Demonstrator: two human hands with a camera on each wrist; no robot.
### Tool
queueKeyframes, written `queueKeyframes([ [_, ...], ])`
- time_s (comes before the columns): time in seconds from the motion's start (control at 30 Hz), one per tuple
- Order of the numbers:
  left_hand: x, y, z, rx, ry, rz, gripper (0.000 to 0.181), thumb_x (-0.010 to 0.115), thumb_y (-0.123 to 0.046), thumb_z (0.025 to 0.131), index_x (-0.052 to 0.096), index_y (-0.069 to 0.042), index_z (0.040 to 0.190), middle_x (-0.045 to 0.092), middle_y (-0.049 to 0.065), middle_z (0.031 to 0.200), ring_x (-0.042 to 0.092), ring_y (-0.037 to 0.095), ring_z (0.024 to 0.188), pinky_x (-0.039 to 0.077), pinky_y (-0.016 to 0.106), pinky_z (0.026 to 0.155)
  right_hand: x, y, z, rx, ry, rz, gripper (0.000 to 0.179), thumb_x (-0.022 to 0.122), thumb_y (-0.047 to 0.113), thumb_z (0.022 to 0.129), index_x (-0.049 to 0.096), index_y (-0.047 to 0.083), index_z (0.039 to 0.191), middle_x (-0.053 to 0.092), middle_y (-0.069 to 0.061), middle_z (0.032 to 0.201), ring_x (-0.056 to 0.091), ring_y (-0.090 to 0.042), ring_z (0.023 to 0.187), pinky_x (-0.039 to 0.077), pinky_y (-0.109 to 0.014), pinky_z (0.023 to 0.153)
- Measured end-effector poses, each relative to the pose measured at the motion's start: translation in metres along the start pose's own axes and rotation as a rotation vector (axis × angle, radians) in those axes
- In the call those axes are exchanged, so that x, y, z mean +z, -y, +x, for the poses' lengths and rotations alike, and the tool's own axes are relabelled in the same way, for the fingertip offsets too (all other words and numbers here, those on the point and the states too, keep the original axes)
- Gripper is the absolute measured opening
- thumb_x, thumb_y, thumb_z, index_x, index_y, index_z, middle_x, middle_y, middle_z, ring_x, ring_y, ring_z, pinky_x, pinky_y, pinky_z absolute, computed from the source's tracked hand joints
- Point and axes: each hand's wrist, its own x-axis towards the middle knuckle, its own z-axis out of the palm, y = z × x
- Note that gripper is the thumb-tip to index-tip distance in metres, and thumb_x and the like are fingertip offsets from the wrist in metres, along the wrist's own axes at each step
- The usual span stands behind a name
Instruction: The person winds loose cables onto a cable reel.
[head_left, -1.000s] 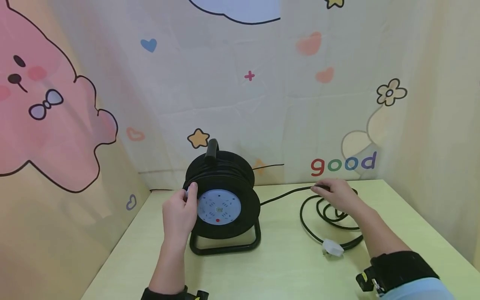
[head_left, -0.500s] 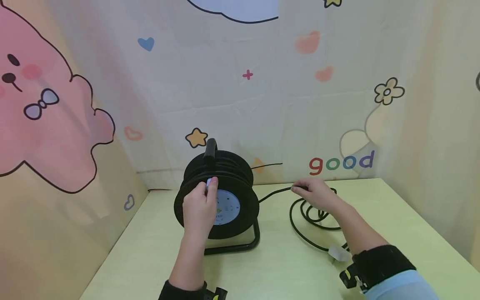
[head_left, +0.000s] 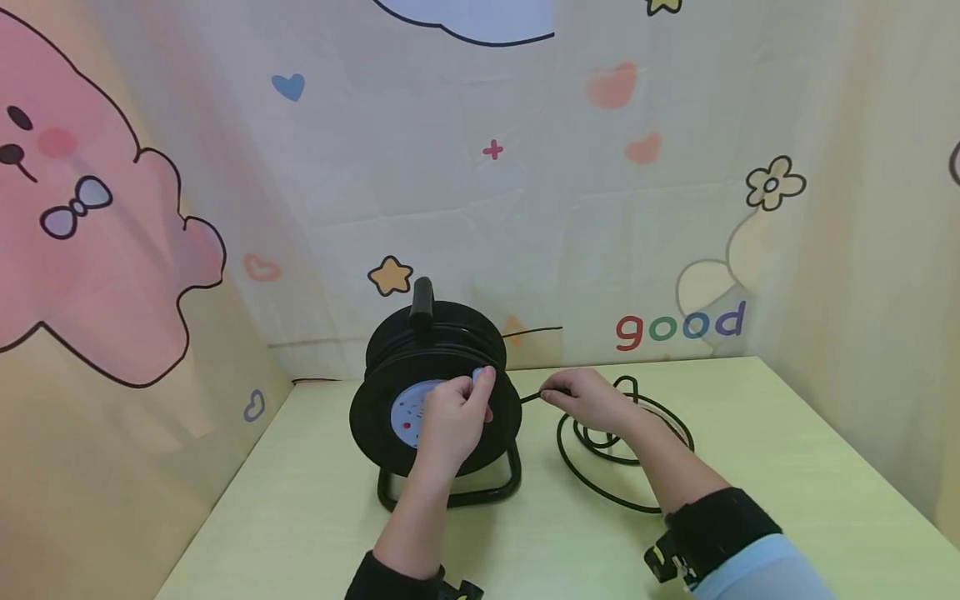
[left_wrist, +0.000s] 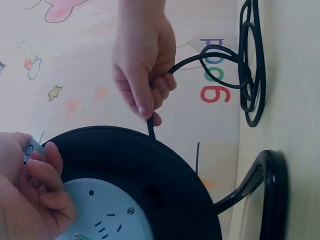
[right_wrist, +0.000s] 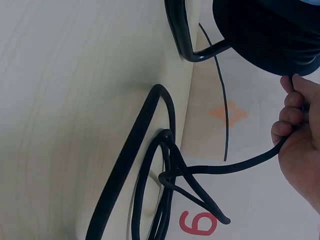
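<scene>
A black plastic cable reel with a round drum [head_left: 408,371] is standing upright on a pale green tabletop [head_left: 300,517], its black tubular stand [head_left: 483,498] bearing it near the back wall. Judging by how the cable is lying, the reeling is seeming only partly done: many turns of black, smooth-sheathed cable [right_wrist: 225,169] are already filling the drum, while several loose loops [right_wrist: 126,161] are lying on the tabletop to the reel's right, apparently being what is left to wind. The cable's free end is not showing, so the remaining length is staying uncertain. The left hand [head_left: 453,417] is pinching a small light-blue crank knob [left_wrist: 31,148] with curled fingers, near the upper right of the reel's front disc, and is partly covering the pale blue round socket panel [head_left: 407,417]. Its forearm is rising from the lower middle of the head view and slanting to the right. The right hand [head_left: 592,400] is gripping the cable just beside the reel's right rim, thumb and forefinger closing on it and the other fingers curling round. Its forearm is reaching in from the lower right, passing over part of the loops.
</scene>
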Motion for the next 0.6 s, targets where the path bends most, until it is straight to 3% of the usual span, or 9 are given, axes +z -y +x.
queueKeyframes([
  [0.3, 0.004, 0.005, -0.001, -0.018, 0.039, 0.007, 0.057, 0.05, -0.056, 0.094, 0.056, -0.014, 0.056, 0.058, -0.005, 0.053, 0.051, 0.018, 0.055, 0.038, 0.033, 0.045, 0.007, -0.001, 0.003, 0.001, 0.029, -0.003, 0.016, 0.057, 0.017, 0.097, 0.068, 0.009, 0.105, 0.067, 0.001, 0.097, 0.059, -0.01, 0.09, 0.051, -0.041, 0.081],
  [0.47, 0.002, 0.003, 0.0, -0.018, 0.046, 0.011, 0.058, 0.049, -0.057, 0.094, 0.055, -0.014, 0.056, 0.058, -0.004, 0.054, 0.053, 0.018, 0.057, 0.041, 0.035, 0.048, 0.004, -0.002, -0.001, 0.022, 0.026, -0.064, 0.011, 0.06, 0.014, 0.094, 0.069, 0.011, 0.099, 0.066, 0.003, 0.089, 0.059, -0.009, 0.081, 0.051, -0.038, 0.075],
  [0.6, 0.0, 0.002, 0.0, -0.031, 0.05, -0.005, 0.057, 0.049, -0.056, 0.094, 0.055, -0.013, 0.056, 0.058, -0.003, 0.054, 0.053, 0.018, 0.058, 0.041, 0.035, 0.05, 0.0, -0.006, -0.007, 0.09, 0.02, -0.152, 0.006, 0.063, 0.013, 0.09, 0.068, 0.013, 0.09, 0.064, 0.006, 0.08, 0.056, -0.009, 0.071, 0.05, -0.035, 0.067],
])
